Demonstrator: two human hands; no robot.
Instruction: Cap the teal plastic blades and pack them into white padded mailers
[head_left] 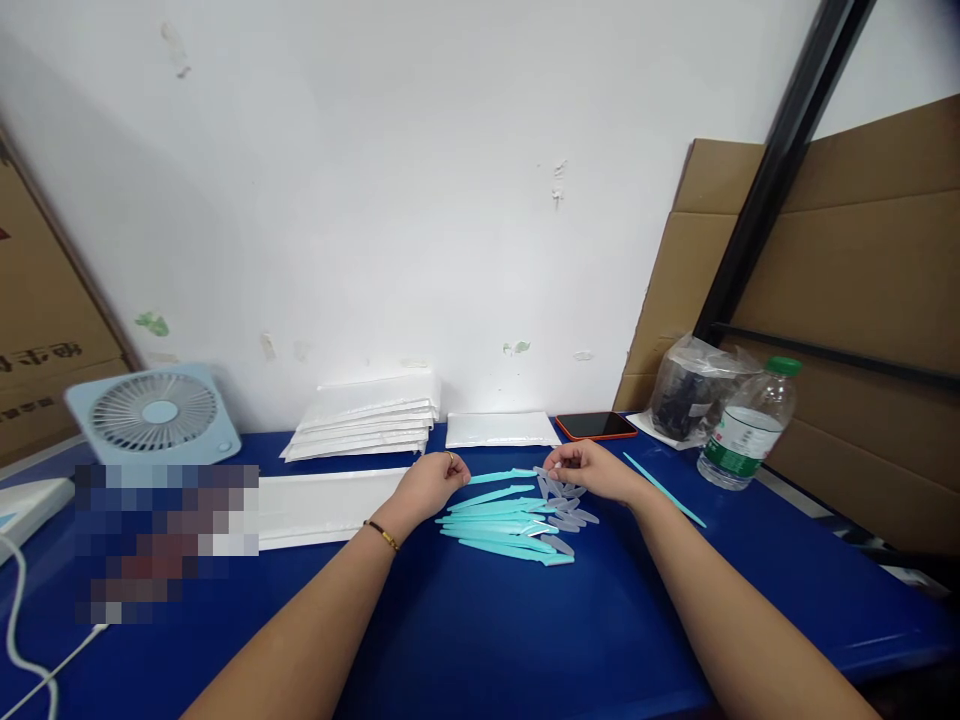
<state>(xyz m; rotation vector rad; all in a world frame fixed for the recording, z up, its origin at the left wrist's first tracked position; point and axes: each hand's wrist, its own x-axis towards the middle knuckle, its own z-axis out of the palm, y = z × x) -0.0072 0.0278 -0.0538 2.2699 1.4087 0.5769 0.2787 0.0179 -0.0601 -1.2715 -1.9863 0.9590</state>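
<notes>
My left hand (435,485) pinches the left end of a turquoise stick-like tool (499,477). At the tool's other end, the closed fingers of my right hand (589,470) are beside a translucent cap; whether they grip it is too small to tell. Below my hands lies a pile of similar turquoise tools (491,522), pointing left and right. Several translucent caps (574,517) are scattered at the pile's right side. Another turquoise tool (664,489) lies apart, right of my right hand.
Left of my hands lies a white packet (315,505), with stacked white packets (364,415) behind. Another packet (501,429) and a phone (596,426) lie near the wall. A fan (157,412) stands left; a bottle (746,430) and bagged dark item (679,395) stand right.
</notes>
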